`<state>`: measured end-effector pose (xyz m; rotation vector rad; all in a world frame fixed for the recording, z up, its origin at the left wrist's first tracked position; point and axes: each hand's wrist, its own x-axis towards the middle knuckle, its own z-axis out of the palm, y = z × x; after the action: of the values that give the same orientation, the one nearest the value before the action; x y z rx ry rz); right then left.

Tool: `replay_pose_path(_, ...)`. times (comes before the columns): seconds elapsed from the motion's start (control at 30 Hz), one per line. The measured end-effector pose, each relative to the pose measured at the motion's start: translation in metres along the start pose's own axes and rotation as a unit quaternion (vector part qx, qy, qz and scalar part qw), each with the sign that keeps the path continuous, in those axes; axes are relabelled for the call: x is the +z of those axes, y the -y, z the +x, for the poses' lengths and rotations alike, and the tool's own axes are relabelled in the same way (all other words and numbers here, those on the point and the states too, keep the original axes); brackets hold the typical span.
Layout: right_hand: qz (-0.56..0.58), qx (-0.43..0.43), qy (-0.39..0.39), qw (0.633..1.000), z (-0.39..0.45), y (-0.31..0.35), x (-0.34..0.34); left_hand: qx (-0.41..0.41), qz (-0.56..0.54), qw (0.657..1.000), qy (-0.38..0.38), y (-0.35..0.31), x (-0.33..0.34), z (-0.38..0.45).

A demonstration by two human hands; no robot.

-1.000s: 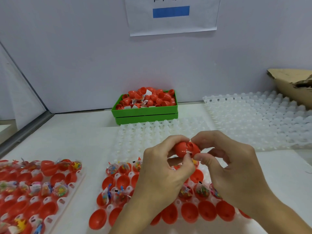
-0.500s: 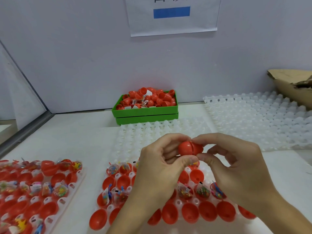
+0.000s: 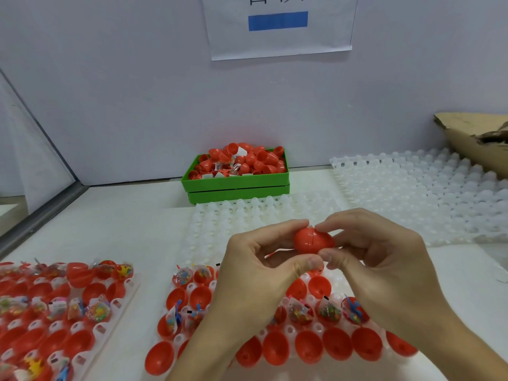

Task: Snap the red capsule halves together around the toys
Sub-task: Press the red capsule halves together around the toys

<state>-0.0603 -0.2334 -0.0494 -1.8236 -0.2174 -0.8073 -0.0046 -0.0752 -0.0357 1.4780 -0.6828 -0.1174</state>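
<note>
Both hands' fingers (image 3: 308,266) pinch a glossy red capsule (image 3: 313,240) (egg-shaped, seamed).

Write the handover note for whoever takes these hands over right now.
Left hand and right hand: both pinch one red capsule above the near tray, thumbs and forefingers at its seam.
Capsule: halves are mated, a thin seam line shows; whether it has clicked fully cannot be told.
Near tray: open red halves along the front row, bagged toys sitting in halves behind.
Left tray: more halves and toys, none closed.
Green bin at the back holds loose red halves.
Left: finish this one, then close the rest.
</note>
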Motion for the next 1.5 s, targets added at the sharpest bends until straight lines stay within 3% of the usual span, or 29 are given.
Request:
replay_pose_path(0.33, 0.085, 0.066, 0.018, 0.994, 0.0, 0.005, 0.0, 0.003, 0.028, 0.999, -0.044, -0.001, 0.001, 0.001)
replay_pose_path(0.7, 0.039, 0.116, -0.005, 0.992, 0.002, 0.009, 0.0, 0.0, 0.017, 0.999, -0.045, 0.003, 0.0, 0.001)
replay_pose_path(1.07, 0.057, 0.143, -0.017, 0.988, -0.001, 0.009, 0.006, -0.023, 0.095, 0.993, -0.069, 0.006, 0.002, -0.001)
replay_pose_path(1.37, 0.175, 0.154, 0.0, 0.972, 0.002, 0.012, 0.001, 0.031, 0.102, 0.994, -0.023, -0.001, -0.002, 0.0)
replay_pose_path(1.5, 0.245, 0.198, 0.052, 0.948, 0.001, 0.008, 0.001, 0.026, 0.068, 0.997, 0.024, 0.004, 0.002, -0.001)
